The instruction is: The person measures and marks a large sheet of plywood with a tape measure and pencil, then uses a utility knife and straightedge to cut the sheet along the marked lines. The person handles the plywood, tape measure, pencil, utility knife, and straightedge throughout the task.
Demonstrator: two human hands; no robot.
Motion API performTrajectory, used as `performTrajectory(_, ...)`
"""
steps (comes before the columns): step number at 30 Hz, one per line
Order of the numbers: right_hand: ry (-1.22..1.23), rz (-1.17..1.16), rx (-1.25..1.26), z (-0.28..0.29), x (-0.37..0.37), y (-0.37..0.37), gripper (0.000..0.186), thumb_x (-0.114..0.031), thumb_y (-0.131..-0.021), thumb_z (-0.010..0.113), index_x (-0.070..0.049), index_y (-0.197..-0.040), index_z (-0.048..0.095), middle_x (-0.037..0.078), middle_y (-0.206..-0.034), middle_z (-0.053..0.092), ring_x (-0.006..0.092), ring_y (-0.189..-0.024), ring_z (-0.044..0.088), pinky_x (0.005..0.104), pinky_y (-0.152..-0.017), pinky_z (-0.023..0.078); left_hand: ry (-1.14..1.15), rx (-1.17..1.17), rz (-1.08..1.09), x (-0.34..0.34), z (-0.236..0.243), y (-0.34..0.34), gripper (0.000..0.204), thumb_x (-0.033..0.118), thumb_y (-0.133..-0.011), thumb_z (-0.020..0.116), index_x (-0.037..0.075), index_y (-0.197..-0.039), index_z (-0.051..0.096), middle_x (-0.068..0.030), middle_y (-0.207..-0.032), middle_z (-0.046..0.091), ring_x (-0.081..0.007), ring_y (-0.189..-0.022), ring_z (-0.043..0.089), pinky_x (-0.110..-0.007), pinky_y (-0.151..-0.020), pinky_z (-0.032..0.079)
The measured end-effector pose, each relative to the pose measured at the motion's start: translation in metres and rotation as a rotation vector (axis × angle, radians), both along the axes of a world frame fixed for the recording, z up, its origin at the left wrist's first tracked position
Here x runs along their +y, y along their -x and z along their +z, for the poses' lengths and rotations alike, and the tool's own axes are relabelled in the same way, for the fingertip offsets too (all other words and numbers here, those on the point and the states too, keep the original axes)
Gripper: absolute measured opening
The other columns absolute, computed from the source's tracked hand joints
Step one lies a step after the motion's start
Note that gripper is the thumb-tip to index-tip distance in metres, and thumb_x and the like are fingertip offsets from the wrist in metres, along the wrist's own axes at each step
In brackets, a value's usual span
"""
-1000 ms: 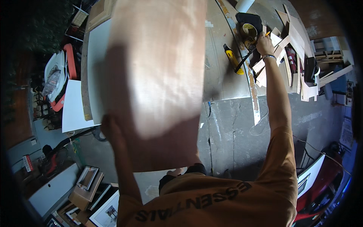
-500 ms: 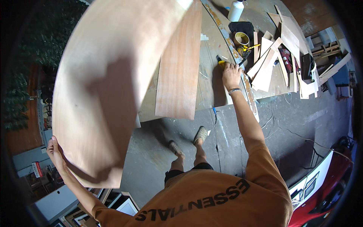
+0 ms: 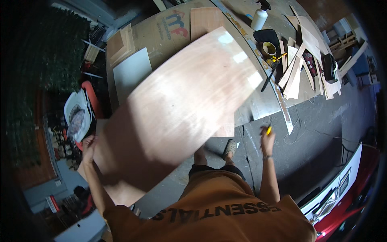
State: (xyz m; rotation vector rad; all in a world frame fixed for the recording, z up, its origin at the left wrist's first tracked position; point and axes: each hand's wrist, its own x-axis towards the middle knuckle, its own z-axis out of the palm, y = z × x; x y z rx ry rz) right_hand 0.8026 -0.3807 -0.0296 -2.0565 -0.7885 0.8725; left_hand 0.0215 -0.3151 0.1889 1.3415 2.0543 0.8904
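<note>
My left hand [image 3: 89, 147] is closed on the left edge of a large thin plywood sheet [image 3: 177, 101]. The sheet slants across the table, and its near end juts past the table edge toward me. Pale light patches and a dark shadow lie on its face. Away from the sheet, over the floor to the right, my right hand [image 3: 267, 141] is closed around a yellow utility knife [image 3: 269, 130]. Only a short yellow end of the knife shows; the fingers hide the rest.
On the table stand a white spray bottle [image 3: 259, 18], a tape roll [image 3: 269, 49] and a heap of wood offcuts [image 3: 296, 76]. A long metal straightedge [image 3: 278, 94] overhangs the front edge. A white panel [image 3: 132, 72] lies at left. Cables [image 3: 314, 131] cross the floor; a red car [image 3: 358, 181] stands at right.
The plywood sheet has swung down and right, its far end now over the table. My right hand has come off the table with the yellow knife, back toward my body.
</note>
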Motion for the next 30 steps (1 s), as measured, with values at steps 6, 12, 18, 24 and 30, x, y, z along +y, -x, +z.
performTrajectory(6,-0.008,-0.127,0.741,-0.026,-0.044,0.149,0.025,-0.025,-0.098,0.069,-0.002,-0.105,0.066,-0.001,-0.066,0.057,0.0070,-0.043,0.040,0.0254,-0.040,0.031,0.195,-0.044,-0.290,0.096,-0.061,0.029,0.018,0.019,-0.093,0.070,0.001,-0.095,0.069,-0.0006,-0.086,0.062,-0.0113,-0.088,0.057,-0.027,-0.079,0.044)
performTrajectory(12,-0.232,-0.542,0.791,-0.026,-0.013,0.187,0.016,-0.014,-0.098,0.068,-0.013,-0.105,0.054,-0.007,-0.069,0.047,0.0051,-0.052,0.040,0.0233,-0.047,0.030,0.165,0.099,-0.251,0.135,-0.109,0.069,0.024,0.023,-0.090,0.073,0.003,-0.102,0.069,-0.0039,-0.094,0.066,-0.0197,-0.094,0.062,-0.033,-0.089,0.046)
performTrajectory(18,-0.358,-0.455,0.755,0.000,-0.050,0.141,0.030,-0.016,-0.096,0.069,-0.010,-0.119,0.053,-0.007,-0.077,0.048,0.0055,-0.057,0.045,0.0234,-0.050,0.035,0.167,0.001,-0.242,0.142,-0.115,0.109,0.020,0.025,-0.091,0.071,0.005,-0.093,0.066,-0.0013,-0.088,0.063,-0.0150,-0.086,0.058,-0.031,-0.081,0.046)
performTrajectory(24,-0.077,-0.368,0.751,-0.002,-0.086,0.065,0.031,-0.019,-0.098,0.067,-0.013,-0.125,0.051,-0.006,-0.075,0.049,0.0070,-0.054,0.044,0.0254,-0.050,0.036,0.379,-0.039,-0.546,0.175,-0.102,0.069,0.036,0.024,-0.098,0.060,0.007,-0.069,0.049,0.0044,-0.067,0.041,-0.0087,-0.065,0.040,-0.031,-0.059,0.029)
performTrajectory(30,0.391,0.009,0.185,-0.032,-0.043,-0.008,0.027,-0.028,-0.102,0.062,-0.005,-0.116,0.063,0.002,-0.074,0.068,0.0075,-0.047,0.041,0.0271,-0.043,0.036,0.304,-0.053,-0.683,0.189,-0.146,0.015,0.046,0.030,-0.101,0.057,0.008,-0.067,0.037,0.0058,-0.066,0.031,-0.0063,-0.064,0.031,-0.032,-0.054,0.025)
